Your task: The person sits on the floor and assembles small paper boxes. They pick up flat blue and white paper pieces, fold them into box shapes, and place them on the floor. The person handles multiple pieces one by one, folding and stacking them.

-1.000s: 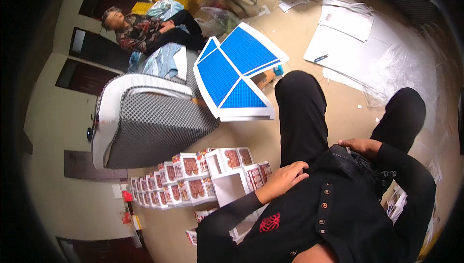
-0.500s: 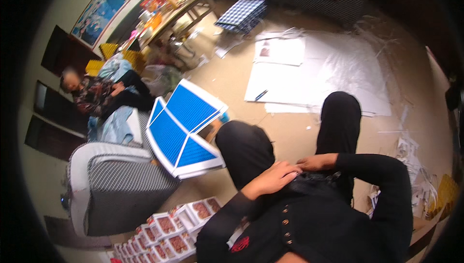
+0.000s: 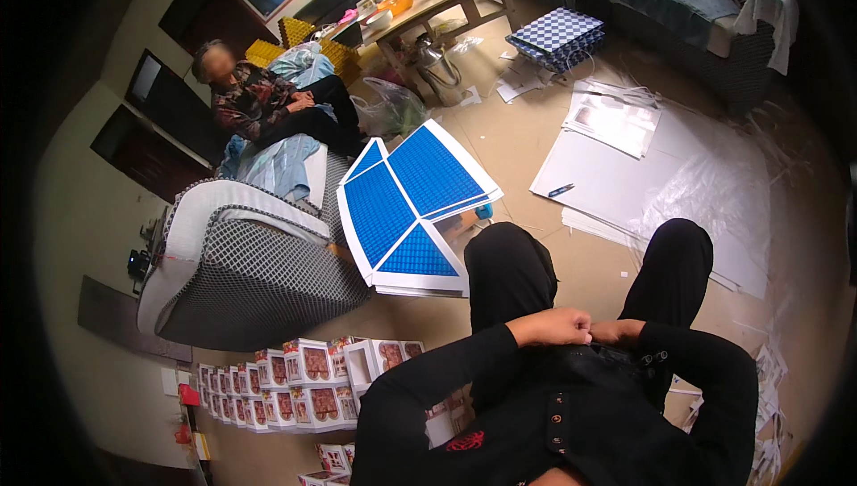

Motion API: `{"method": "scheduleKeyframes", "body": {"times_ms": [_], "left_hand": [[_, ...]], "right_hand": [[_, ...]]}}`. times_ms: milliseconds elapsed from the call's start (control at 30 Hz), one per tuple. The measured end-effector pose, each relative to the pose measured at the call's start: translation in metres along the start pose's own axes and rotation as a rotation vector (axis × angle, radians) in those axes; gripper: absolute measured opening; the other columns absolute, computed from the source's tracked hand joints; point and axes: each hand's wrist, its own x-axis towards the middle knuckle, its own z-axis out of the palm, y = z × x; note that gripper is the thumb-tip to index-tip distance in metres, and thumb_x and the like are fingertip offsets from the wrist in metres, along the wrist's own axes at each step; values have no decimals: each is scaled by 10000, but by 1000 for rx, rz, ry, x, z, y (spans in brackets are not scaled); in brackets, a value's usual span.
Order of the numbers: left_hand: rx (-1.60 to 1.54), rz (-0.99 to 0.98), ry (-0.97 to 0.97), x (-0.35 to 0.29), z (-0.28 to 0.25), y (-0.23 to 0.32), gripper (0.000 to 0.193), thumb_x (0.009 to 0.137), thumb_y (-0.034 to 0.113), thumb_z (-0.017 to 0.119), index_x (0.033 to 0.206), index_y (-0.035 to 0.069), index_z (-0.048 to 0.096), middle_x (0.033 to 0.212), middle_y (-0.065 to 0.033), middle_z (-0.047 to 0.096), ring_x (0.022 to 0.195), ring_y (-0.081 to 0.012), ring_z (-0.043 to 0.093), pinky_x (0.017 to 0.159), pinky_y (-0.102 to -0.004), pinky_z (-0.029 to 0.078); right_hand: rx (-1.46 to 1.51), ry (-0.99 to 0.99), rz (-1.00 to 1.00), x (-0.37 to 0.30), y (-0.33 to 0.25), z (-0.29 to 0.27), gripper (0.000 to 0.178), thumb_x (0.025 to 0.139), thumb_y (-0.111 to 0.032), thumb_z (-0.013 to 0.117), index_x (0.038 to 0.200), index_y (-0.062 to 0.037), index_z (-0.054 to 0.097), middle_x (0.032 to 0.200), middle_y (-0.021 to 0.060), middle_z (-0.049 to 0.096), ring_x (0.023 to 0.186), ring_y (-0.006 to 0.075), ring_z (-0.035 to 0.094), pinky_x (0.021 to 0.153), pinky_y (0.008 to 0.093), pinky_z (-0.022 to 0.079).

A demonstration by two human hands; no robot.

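Observation:
My left hand point(image 3: 555, 326) is closed in my lap, at the waist of my black clothing. Beside it, my right hand point(image 3: 618, 332) points inward with its fingers curled, nearly meeting the left. Whatever they pinch is too small or hidden to make out; dark fabric point(image 3: 589, 370) lies right under them. To the left of my knees, a stack of white-edged sheets with blue panels point(image 3: 420, 209) rests at a tilt beside the grey patterned sofa point(image 3: 259, 281).
Several white boxes with picture fronts point(image 3: 312, 379) stand in rows at lower left. White sheets point(image 3: 607, 182) with a blue-and-dark pen-like tool point(image 3: 561, 191) cover floor ahead. A checked blue bag point(image 3: 558, 35) lies farther off. Another person point(image 3: 268, 102) sits at left near a cluttered table point(image 3: 446, 2).
My view has swung left and down, so the scene sits farther right. My hands stay together in my lap; the left fingers, stretched over the right before, are now curled closed.

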Motion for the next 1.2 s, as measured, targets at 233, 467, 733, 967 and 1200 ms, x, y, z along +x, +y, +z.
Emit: {"method": "scheduleKeyframes", "body": {"times_ms": [233,467,733,967,1200], "left_hand": [[-213,-145,76,21,14,10,245,841,232,624,681,48,606,496,-22,549,454,-119,513,474,-301,378],[85,-33,275,-11,15,58,234,884,267,593,831,42,625,685,-95,626,638,-199,611,610,-330,462],[-162,1,719,-150,63,18,176,941,197,573,935,21,567,819,-68,562,775,-152,556,718,-295,460],[-617,-384,885,-247,255,-77,208,920,249,570,987,52,580,858,-158,616,821,-273,631,734,-354,486],[-643,-543,919,-248,286,-64,219,918,263,564,1000,62,584,874,-170,624,840,-293,636,741,-370,489]], "right_hand": [[65,112,87,-37,-39,8,398,974,-284,457,1242,-17,581,1189,113,608,1072,199,561,949,309,430],[62,204,76,-57,-76,20,399,981,-290,453,1244,-19,581,1187,113,609,1072,201,563,948,304,430],[-144,229,87,-33,-82,8,374,1000,-285,452,1228,-20,585,1198,101,606,1110,209,550,973,311,409],[-264,201,99,-27,-94,9,355,996,-258,458,1217,-10,583,1200,119,611,1131,223,557,963,315,423],[-344,299,46,-41,-101,15,311,1000,-221,479,1179,9,587,1138,127,631,1055,204,577,932,308,435]]}}
